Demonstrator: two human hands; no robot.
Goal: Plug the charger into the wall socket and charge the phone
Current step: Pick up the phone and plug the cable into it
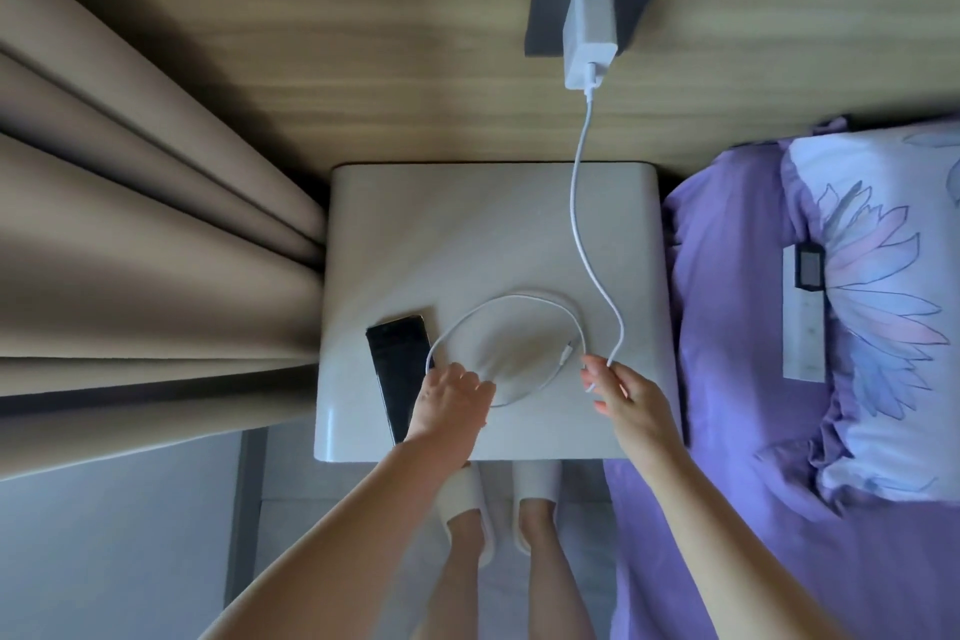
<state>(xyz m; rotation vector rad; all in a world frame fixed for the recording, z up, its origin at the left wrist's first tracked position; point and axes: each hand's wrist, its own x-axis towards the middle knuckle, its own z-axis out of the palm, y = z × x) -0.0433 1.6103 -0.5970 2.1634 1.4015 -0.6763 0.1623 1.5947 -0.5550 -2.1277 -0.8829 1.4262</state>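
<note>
The desk [467,224] lies directly ahead of both hands, with the bed [727,379] just beside the right hand's outer side. The wall socket [550,5] sits well beyond the hands on the wooden wall, and the white charger [590,34] is already seated in it, so the plugging step reads as done.

The charging cable [579,203] runs from the charger toward the right hand, then loops across the desk between the two hands. The phone [397,359] lies flat on the desk, face dark, its long axis running away from the person. Its near end passes under the left hand.

The left hand [449,400] is closed loosely over the cable loop, touching the phone's inner edge. The right hand [621,392] pinches the cable between fingertips.

The cable connector [569,347] lies between the hands, nearer the right hand. The coming move likely requires carrying this connector leftward to the phone's near end.
</note>
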